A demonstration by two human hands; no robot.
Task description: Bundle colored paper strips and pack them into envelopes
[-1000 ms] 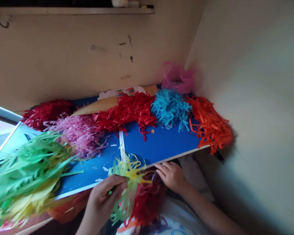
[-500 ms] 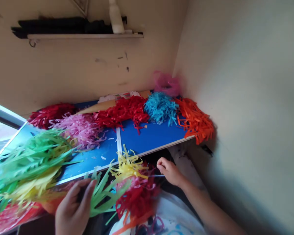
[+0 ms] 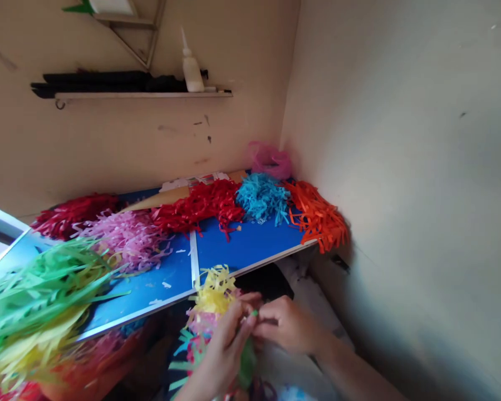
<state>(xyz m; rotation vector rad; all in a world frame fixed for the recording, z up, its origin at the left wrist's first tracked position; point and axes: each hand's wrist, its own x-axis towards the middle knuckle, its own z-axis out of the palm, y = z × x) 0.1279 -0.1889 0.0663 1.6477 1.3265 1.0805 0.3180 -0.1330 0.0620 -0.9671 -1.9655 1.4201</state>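
Note:
My left hand [image 3: 223,348] is closed in a pinch on a piece of green fringed paper [image 3: 247,362]; a small green tip shows at its fingertips. My right hand [image 3: 292,328] meets it there, thumb and fingers pinched together on something too small to make out. Under and beside my hands hangs a bunch of fringed paper tufts, with a yellow tuft [image 3: 215,289] on top and pink, blue, red and green ones below. My left hand partly hides this bunch.
On the blue table [image 3: 246,245] lie piles of shredded paper: green [image 3: 45,289], pink [image 3: 127,236], red [image 3: 209,203], blue [image 3: 263,195] and orange [image 3: 319,214]. A pink plastic bag [image 3: 271,161] sits in the corner. Above, a wall shelf [image 3: 150,96] holds a white bottle [image 3: 192,71].
My left hand has moved right with the green fringed paper and now meets my right hand over the tufts. The view has tilted up slightly.

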